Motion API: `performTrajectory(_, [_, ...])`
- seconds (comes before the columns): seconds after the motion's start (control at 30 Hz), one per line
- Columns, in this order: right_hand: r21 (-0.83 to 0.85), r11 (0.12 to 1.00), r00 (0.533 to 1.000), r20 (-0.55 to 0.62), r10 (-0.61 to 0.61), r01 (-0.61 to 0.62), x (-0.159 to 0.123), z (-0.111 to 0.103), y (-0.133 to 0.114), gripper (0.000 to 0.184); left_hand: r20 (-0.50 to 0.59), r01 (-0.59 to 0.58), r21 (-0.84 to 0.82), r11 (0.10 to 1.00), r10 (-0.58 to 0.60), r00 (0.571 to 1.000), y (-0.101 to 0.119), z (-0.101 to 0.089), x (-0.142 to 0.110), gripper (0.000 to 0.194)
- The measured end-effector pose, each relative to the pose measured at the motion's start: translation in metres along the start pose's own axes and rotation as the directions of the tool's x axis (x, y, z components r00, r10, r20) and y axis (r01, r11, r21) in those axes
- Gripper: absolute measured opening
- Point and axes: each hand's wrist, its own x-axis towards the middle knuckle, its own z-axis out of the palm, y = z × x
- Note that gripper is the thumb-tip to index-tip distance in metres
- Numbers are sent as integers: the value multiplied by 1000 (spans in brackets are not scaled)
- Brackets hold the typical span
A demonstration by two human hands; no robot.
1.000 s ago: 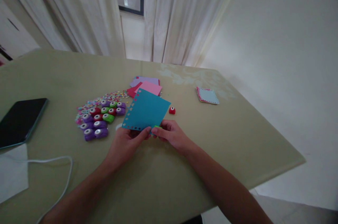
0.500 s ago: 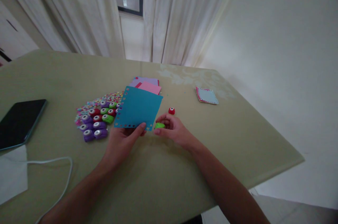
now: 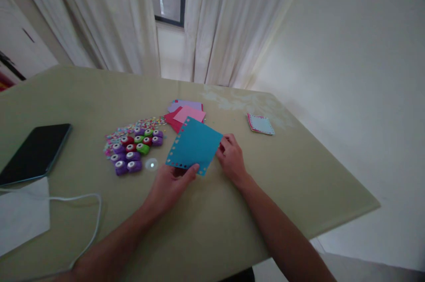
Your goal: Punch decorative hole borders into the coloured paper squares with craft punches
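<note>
My left hand (image 3: 171, 182) pinches the near edge of a blue paper sheet (image 3: 195, 144) with small holes punched along two sides, and holds it tilted above the table (image 3: 232, 220). My right hand (image 3: 231, 156) lies just right of the sheet with its fingers curled, knuckles up. What is under or in those fingers is hidden. A cluster of small purple, red and green paper punches (image 3: 135, 151) sits to the left of the sheet, with a small clear disc (image 3: 152, 165) beside it.
Coloured confetti (image 3: 133, 125) lies behind the punches. Pink, red and purple sheets (image 3: 186, 111) are stacked behind the blue one. A small bordered card (image 3: 260, 123) lies at the right. A dark phone (image 3: 35, 153), white paper (image 3: 20, 218) and a white cable (image 3: 89, 211) are at the left.
The blue sheet has swung to the right in my left hand. My right hand moved back and right, over where the red punch stood. The green punch and the red punch are no longer visible.
</note>
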Motion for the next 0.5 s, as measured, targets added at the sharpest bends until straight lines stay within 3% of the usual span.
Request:
performTrajectory(0.07, [-28, 997, 997, 21, -71, 71, 0, 7, -5, 21, -15, -170, 111, 979, 172, 985, 0, 5, -8, 32])
performTrajectory(0.13, [-14, 988, 984, 84, -155, 157, 5, 18, -18, 19, -25, -367, 165, 915, 376, 926, 1, 8, -16, 28])
performTrajectory(0.2, [20, 967, 953, 167, -254, 254, 15, 35, -39, 19, 24, -533, 111, 839, 534, 845, 3, 8, -21, 14])
performTrajectory(0.27, [68, 932, 897, 254, -361, 356, 29, 54, -65, 30, 105, -599, 17, 800, 595, 797, 7, 5, -25, 12])
performTrajectory(0.3, [74, 920, 872, 297, -388, 384, 36, 65, -78, 42, 136, -601, -18, 799, 598, 790, 9, 3, -26, 15])
performTrajectory(0.37, [60, 923, 869, 317, -379, 381, 49, 83, -99, 54, 172, -569, -54, 821, 568, 805, 11, -1, -27, 16])
performTrajectory(0.5, [45, 925, 867, 335, -370, 377, 51, 95, -106, 38, 94, -452, -81, 889, 458, 884, 13, -2, -27, 11])
